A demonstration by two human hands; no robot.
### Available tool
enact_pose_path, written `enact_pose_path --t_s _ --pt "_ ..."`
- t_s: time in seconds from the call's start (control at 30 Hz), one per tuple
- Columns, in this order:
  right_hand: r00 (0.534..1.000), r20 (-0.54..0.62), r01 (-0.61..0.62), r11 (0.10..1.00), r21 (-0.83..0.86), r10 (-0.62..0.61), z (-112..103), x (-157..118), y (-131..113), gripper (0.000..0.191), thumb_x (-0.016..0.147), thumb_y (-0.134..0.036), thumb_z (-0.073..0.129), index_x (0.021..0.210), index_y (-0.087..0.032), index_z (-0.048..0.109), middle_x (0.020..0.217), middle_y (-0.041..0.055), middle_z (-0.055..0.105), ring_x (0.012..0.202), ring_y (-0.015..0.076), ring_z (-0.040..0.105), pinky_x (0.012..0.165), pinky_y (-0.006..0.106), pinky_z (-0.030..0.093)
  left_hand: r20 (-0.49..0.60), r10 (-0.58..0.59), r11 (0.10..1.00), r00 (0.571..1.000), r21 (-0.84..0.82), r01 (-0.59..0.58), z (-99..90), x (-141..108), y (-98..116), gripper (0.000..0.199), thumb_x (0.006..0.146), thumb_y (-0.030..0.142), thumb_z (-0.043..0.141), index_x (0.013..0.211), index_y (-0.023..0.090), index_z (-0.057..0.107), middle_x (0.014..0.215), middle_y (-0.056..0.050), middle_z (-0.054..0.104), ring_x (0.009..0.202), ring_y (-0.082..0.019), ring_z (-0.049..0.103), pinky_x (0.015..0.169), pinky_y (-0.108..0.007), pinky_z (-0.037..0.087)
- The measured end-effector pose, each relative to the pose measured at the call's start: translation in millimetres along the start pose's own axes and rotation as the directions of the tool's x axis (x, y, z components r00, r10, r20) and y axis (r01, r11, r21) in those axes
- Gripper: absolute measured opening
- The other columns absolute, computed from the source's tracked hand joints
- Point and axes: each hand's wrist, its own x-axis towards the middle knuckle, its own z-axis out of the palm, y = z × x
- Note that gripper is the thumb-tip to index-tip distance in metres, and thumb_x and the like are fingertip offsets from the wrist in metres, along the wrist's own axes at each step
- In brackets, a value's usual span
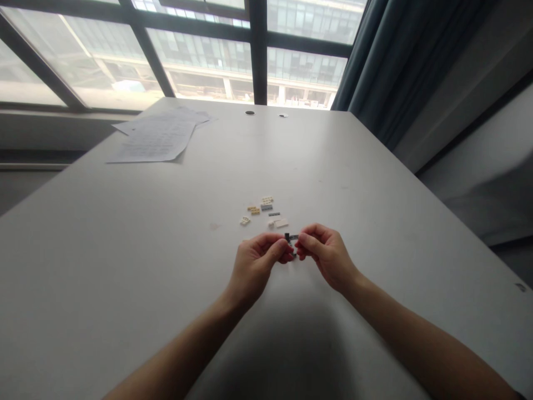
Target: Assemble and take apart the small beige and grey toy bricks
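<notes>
Between my two hands is a small dark brick assembly (287, 237), partly covered by fingers. My left hand (261, 260) pinches its left side, and my right hand (323, 250) pinches a grey piece at its right. Just beyond them on the white table lie loose bricks: a white flat piece (282, 223), a thin dark grey strip (274, 214), grey bricks (267, 207), yellow bricks (255, 211), cream studded bricks (267, 199) and a small white piece (245, 221) to the left.
Printed paper sheets (156, 139) lie at the table's far left. Two round inserts, one dark (250, 113) and one partly white (283, 115), sit near the far edge of the table (125, 250). Windows stand behind, with a dark curtain (383, 72) at the right.
</notes>
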Motion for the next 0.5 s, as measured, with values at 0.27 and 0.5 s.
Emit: enact_pose_path --t_s 0.27,0.5 --pt "1.000 -0.006 0.004 1.000 0.014 -0.004 -0.3 1.3 -0.7 0.017 0.074 -0.029 0.074 0.075 -0.015 0.064 0.065 0.0011 0.066 0.056 0.0108 0.059 0.056 0.024 0.048 0.002 -0.018 1.000 1.000 -0.002 0.018 0.5 0.5 0.2 0.018 0.078 0.030 0.069 0.079 0.012 0.068 0.068 -0.004 0.070 0.061 -0.012 0.065 0.063 -0.022 0.053" --pt "0.999 0.010 0.033 0.999 0.040 -0.033 0.1 -0.3 -0.5 0.013 0.072 -0.022 0.074 0.078 -0.016 0.065 0.062 -0.0004 0.066 0.057 0.0123 0.061 0.056 0.025 0.049 -0.007 -0.024 0.997 1.000 -0.076 0.023 0.7 0.4 -1.3 0.015 0.076 0.025 0.071 0.084 0.013 0.067 0.067 -0.003 0.071 0.061 -0.012 0.065 0.063 -0.022 0.052"
